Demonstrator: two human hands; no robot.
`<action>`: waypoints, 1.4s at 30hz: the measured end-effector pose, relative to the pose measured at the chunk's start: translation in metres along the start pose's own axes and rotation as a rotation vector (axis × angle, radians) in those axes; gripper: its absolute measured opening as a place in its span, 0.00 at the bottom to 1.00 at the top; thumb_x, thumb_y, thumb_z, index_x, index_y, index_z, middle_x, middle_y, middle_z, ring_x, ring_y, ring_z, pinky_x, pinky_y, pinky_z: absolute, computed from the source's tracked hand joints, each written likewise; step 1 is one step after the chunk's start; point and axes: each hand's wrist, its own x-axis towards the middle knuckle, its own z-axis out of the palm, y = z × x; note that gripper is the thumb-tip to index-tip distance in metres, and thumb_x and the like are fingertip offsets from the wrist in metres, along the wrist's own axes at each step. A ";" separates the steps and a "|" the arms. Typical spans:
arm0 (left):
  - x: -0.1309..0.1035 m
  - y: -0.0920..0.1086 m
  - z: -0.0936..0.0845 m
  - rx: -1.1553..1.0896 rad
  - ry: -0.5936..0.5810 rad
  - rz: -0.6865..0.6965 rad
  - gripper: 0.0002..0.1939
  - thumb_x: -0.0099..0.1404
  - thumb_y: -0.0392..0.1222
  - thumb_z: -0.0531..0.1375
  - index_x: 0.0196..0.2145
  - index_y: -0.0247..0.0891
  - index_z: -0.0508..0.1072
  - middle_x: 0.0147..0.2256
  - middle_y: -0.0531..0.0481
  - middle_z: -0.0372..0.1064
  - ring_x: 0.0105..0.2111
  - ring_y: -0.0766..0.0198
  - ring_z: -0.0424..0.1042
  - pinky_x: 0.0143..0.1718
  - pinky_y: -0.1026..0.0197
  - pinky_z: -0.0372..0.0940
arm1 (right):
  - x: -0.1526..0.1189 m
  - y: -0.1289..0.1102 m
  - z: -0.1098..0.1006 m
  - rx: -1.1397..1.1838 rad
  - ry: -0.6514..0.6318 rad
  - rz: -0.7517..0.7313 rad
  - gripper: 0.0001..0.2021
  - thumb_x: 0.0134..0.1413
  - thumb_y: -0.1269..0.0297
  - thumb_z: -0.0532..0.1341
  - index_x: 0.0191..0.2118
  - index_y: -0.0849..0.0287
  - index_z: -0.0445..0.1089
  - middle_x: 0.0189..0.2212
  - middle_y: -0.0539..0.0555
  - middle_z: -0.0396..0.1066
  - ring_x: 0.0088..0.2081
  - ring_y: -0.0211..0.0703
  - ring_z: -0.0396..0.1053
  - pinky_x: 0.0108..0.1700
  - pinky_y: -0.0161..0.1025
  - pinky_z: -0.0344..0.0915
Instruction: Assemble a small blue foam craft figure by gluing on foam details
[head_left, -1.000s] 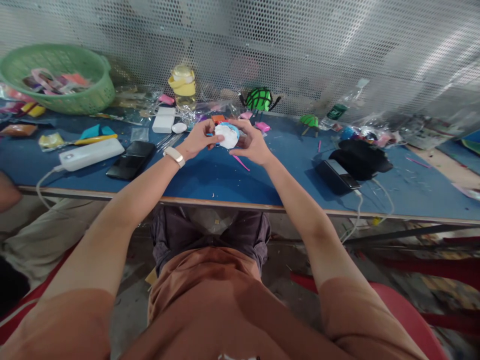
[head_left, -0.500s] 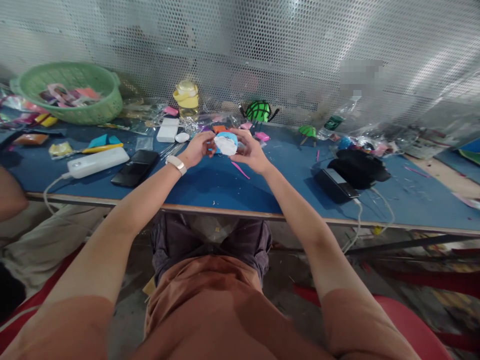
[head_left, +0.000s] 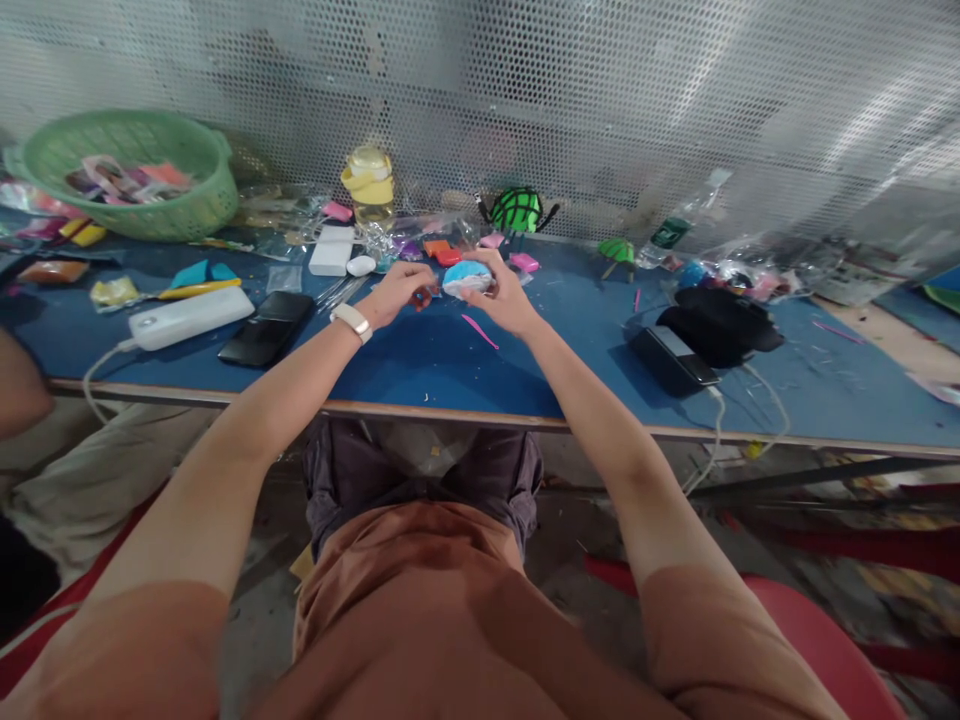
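Note:
A rounded blue-and-white piece, perhaps of soft clay, is held above the table by my right hand, its thumb in front and fingers behind. To the left of that piece, and apart from it, is my left hand, with fingers curled together at the tips. Whatever its fingertips hold, if anything, is too small to make out. Below the piece lies a thin pink stick on the blue table. Orange lumps and a pink lump lie just behind my hands.
At the left are a green basket, a white power bank and a black phone. A yellow-topped bottle and green turtle-like figure stand behind. At the right lie a black device with cables and a clear bottle.
My left hand has come away from the blue-and-white piece. My right hand has turned the piece so more blue shows, and shifted it slightly right.

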 end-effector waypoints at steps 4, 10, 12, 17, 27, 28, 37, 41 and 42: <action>-0.002 -0.002 0.004 0.113 -0.039 0.037 0.12 0.65 0.39 0.71 0.25 0.40 0.77 0.24 0.50 0.73 0.24 0.66 0.71 0.26 0.63 0.65 | 0.000 0.002 -0.004 -0.076 0.013 -0.008 0.46 0.53 0.15 0.73 0.64 0.46 0.78 0.60 0.58 0.80 0.53 0.61 0.81 0.64 0.64 0.83; 0.003 -0.005 0.004 0.058 0.001 0.048 0.10 0.61 0.33 0.72 0.38 0.42 0.77 0.29 0.52 0.76 0.25 0.65 0.74 0.24 0.62 0.65 | -0.003 0.004 -0.005 -0.178 0.030 -0.146 0.40 0.60 0.22 0.73 0.64 0.47 0.78 0.65 0.62 0.81 0.68 0.69 0.77 0.78 0.71 0.71; 0.007 -0.008 0.000 0.065 0.018 0.030 0.10 0.63 0.32 0.70 0.39 0.42 0.76 0.32 0.51 0.77 0.26 0.64 0.75 0.25 0.61 0.66 | -0.004 0.006 -0.004 -0.187 0.019 -0.153 0.39 0.61 0.24 0.74 0.66 0.47 0.78 0.67 0.63 0.81 0.69 0.71 0.77 0.78 0.73 0.71; 0.015 -0.020 -0.020 0.454 0.178 0.171 0.08 0.66 0.30 0.68 0.37 0.41 0.76 0.36 0.47 0.79 0.32 0.60 0.75 0.41 0.56 0.73 | -0.004 0.009 -0.003 -0.243 -0.028 -0.164 0.37 0.62 0.30 0.75 0.68 0.47 0.79 0.70 0.64 0.80 0.73 0.75 0.74 0.80 0.76 0.68; 0.018 -0.034 -0.034 1.065 0.123 0.258 0.24 0.71 0.23 0.54 0.56 0.38 0.81 0.60 0.32 0.79 0.68 0.40 0.75 0.78 0.36 0.66 | -0.014 -0.001 0.019 -0.540 -0.142 -0.218 0.30 0.69 0.51 0.75 0.72 0.51 0.76 0.67 0.66 0.75 0.68 0.71 0.76 0.76 0.72 0.73; 0.018 -0.035 -0.033 1.082 0.123 0.258 0.25 0.71 0.23 0.53 0.56 0.38 0.82 0.60 0.32 0.79 0.68 0.40 0.75 0.78 0.36 0.66 | -0.016 -0.004 0.023 -0.568 -0.153 -0.210 0.30 0.70 0.52 0.74 0.72 0.51 0.75 0.67 0.66 0.74 0.67 0.71 0.76 0.74 0.72 0.74; 0.022 -0.050 -0.024 1.138 0.216 0.195 0.21 0.82 0.33 0.52 0.61 0.36 0.83 0.63 0.31 0.78 0.69 0.35 0.73 0.78 0.29 0.65 | -0.029 -0.026 0.053 -0.698 -0.197 -0.198 0.27 0.73 0.60 0.68 0.73 0.50 0.70 0.71 0.67 0.70 0.63 0.67 0.77 0.62 0.65 0.83; 0.025 -0.050 -0.031 1.112 0.157 0.119 0.25 0.84 0.32 0.48 0.65 0.32 0.81 0.65 0.29 0.77 0.71 0.39 0.73 0.81 0.36 0.63 | -0.031 -0.029 0.054 -0.720 -0.201 -0.192 0.27 0.71 0.59 0.71 0.71 0.52 0.72 0.70 0.68 0.70 0.64 0.69 0.77 0.62 0.65 0.83; 0.026 -0.050 -0.033 1.104 0.156 0.107 0.25 0.84 0.32 0.49 0.66 0.31 0.81 0.66 0.28 0.76 0.71 0.39 0.74 0.81 0.36 0.63 | -0.031 -0.029 0.053 -0.715 -0.211 -0.198 0.28 0.70 0.58 0.73 0.71 0.52 0.72 0.70 0.68 0.70 0.65 0.69 0.77 0.63 0.66 0.82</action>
